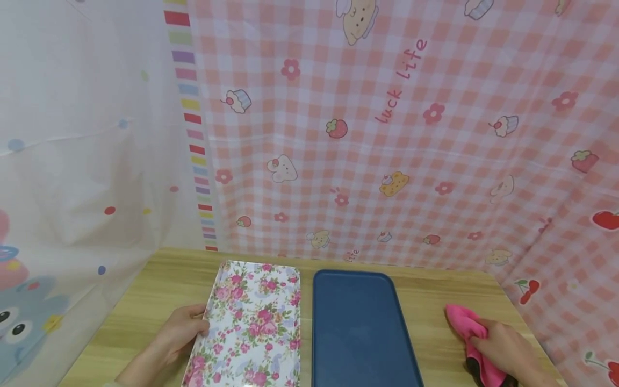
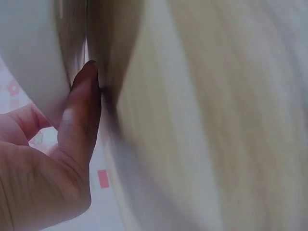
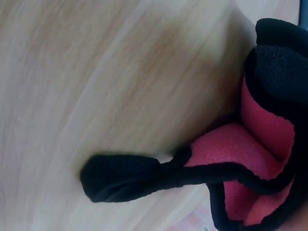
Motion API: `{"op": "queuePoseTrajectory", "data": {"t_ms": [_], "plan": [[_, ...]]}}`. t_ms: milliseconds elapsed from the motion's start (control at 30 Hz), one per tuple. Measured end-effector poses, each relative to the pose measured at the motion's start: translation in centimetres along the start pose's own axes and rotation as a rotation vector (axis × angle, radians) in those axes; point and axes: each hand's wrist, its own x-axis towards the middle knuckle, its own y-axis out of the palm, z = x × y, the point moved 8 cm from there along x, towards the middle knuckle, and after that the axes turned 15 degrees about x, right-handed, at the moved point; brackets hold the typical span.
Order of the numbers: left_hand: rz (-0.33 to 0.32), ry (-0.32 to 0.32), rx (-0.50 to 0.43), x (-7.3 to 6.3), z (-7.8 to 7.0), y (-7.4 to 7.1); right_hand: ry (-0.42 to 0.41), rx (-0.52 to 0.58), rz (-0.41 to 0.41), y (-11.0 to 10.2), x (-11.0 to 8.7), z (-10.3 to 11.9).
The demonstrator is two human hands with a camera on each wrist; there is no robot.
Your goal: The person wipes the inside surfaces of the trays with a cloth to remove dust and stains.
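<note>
A white tray with pink roses (image 1: 256,322) lies left of the middle in the head view. My left hand (image 1: 180,328) pinches its left edge; in the left wrist view, fingers (image 2: 79,118) grip the tray's pale edge (image 2: 36,53). At the right, my right hand (image 1: 508,346) grips a bunched pink fleece piece with black trim (image 1: 464,317). The right wrist view shows the folds of this pink fleece (image 3: 236,149) and a black band on the wood; the hand is almost wholly out of that view. What the fleece piece is, I cannot tell.
A dark blue tray (image 1: 360,328) lies between the floral tray and my right hand. The wooden table (image 1: 430,301) ends at a pink checked cloth (image 1: 362,150) behind. A white cloth (image 1: 96,177) hangs at the left, another checked cloth (image 1: 580,258) at the right.
</note>
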Motion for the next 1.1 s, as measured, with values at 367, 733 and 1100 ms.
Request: {"op": "queuePoseTrajectory", "data": {"t_ms": [367,733,1100], "plan": [[-0.042,-0.033,0.107,0.26,-0.01,-0.5,0.009,-0.036,0.02,-0.05,0.24,-0.18],[-0.06,-0.033,0.189,0.31,-0.43,-0.76,0.023,-0.032,0.038,0.24,0.35,-0.37],[-0.069,-0.039,0.202,0.31,-0.61,-0.69,-0.053,-0.047,0.008,0.05,0.32,0.02]]}}
